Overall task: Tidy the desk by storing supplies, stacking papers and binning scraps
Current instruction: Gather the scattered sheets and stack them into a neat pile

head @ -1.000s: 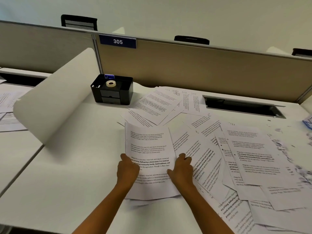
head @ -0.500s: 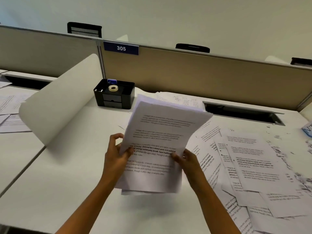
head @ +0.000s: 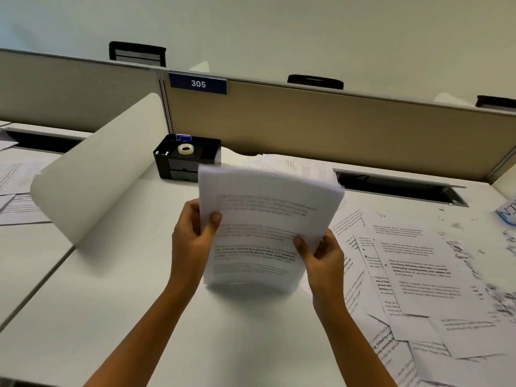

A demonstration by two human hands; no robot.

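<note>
A stack of printed white sheets (head: pixel 259 219) stands nearly upright over the white desk (head: pixel 117 297), its lower edge close to the surface. My left hand (head: pixel 192 236) grips its left edge, thumb on the front page. My right hand (head: pixel 321 255) grips its lower right edge. Loose printed papers (head: pixel 418 275) lie overlapping across the right half of the desk. Torn paper scraps (head: pixel 474 263) are scattered along the far right. A black desk organizer (head: pixel 184 163) at the back holds a roll of clear tape (head: pixel 186 149) and a blue item (head: pixel 183 138).
A curved white divider panel (head: pixel 97 174) stands at the left, with more papers (head: pixel 19 191) on the neighbouring desk beyond it. A beige partition (head: pixel 335 129) labelled 305 runs along the back. A dark cable slot (head: pixel 399 185) opens at the back right.
Both hands gathered sheets that lay flat on the desk, lifted them and tipped them upright into one bundle. The view has tilted up a little.
</note>
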